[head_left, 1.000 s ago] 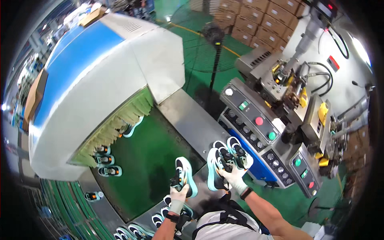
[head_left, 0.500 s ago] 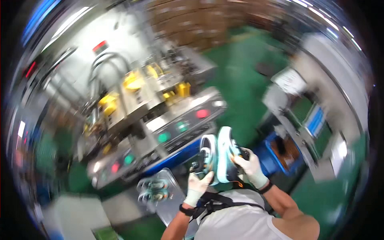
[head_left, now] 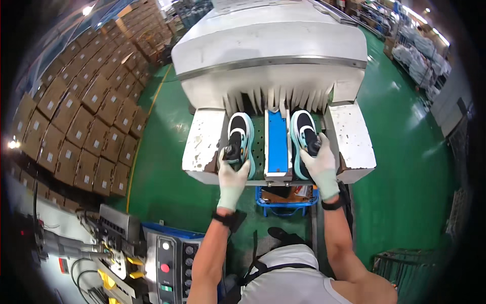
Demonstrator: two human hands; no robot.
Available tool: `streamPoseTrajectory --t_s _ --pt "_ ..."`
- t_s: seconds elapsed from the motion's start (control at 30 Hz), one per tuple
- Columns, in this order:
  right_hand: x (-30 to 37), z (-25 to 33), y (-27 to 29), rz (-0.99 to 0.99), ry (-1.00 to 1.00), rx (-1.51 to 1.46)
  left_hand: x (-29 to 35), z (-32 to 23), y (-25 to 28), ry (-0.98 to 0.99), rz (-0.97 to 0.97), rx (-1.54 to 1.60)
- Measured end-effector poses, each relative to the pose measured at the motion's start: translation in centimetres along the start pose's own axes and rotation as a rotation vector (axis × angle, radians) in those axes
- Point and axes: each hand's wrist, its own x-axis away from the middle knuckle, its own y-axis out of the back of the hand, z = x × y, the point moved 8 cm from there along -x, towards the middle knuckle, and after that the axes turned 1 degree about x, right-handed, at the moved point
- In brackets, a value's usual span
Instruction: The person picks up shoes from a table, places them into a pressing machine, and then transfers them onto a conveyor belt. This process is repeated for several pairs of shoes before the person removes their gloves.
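Two black-and-white sneakers with pale teal soles stand side by side at the curtained mouth of a white machine (head_left: 273, 76). My left hand (head_left: 233, 172), in a white glove, grips the left sneaker (head_left: 241, 130) around its ankle opening. My gloved right hand (head_left: 321, 164) holds the right sneaker (head_left: 302, 133) the same way. Both toes point away from me, toward the hanging strip curtain (head_left: 283, 97). Each shoe is over a dark perforated conveyor lane, with a blue strip (head_left: 277, 142) between them. Whether the soles touch the lanes, I cannot tell.
Under the machine's front edge sits a blue-framed cart (head_left: 286, 204). A control panel with buttons (head_left: 166, 263) and a press with yellow parts (head_left: 109, 281) stand at the lower left. Stacked cardboard boxes (head_left: 83, 129) line the left. A metal rack (head_left: 405, 266) is at the lower right.
My view has swung from the press to the white machine. Both sneakers, held close to my body and together before, are now apart, one in each conveyor lane.
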Motion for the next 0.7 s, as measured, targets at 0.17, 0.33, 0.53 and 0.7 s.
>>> streamPoseTrajectory --t_s 0.17,0.33,0.53,0.7 --pt "-10.0 -4.3 -8.8 0.079 -0.086 0.063 -11.5 4.2 -6.3 -0.029 0.025 -0.01" --pt "-17.3 -2.9 -11.2 0.095 -0.092 0.215 -13.6 4.4 -6.5 -0.127 0.018 -0.063" --pt "6.4 10.3 -18.9 0.386 0.504 -0.47 12.4 11.6 8.1 0.237 0.123 0.204" --pt "28.5 0.3 -32.8 1.469 0.456 -0.182 43.7 20.9 18.1 0.814 -0.258 -0.116"
